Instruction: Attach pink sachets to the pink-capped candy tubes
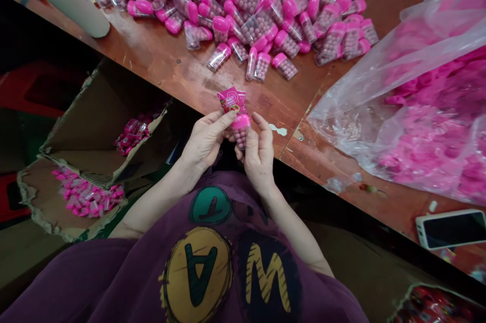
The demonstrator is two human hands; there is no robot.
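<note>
In front of my body, at the table's front edge, both hands are close together. My left hand [208,138] is closed, its thumb and fingers pinching a shiny pink printed candy packet [232,100]. Just below the packet is a small clear candy container [241,136] with a pink cap and pinkish balls inside. My right hand [259,153] grips this container near its lower end, index finger raised beside the cap. The packet overlaps or touches the cap; whether they are joined I cannot tell. Some fingertips are hidden behind the container.
A heap of similar pink-capped containers [261,14] covers the table's far side. At right lies a clear plastic bag [364,95] of pink pieces, with a phone [453,229] nearer me. Torn cardboard boxes [79,146] with pink goods stand at left. A pale post [81,4] rises top left.
</note>
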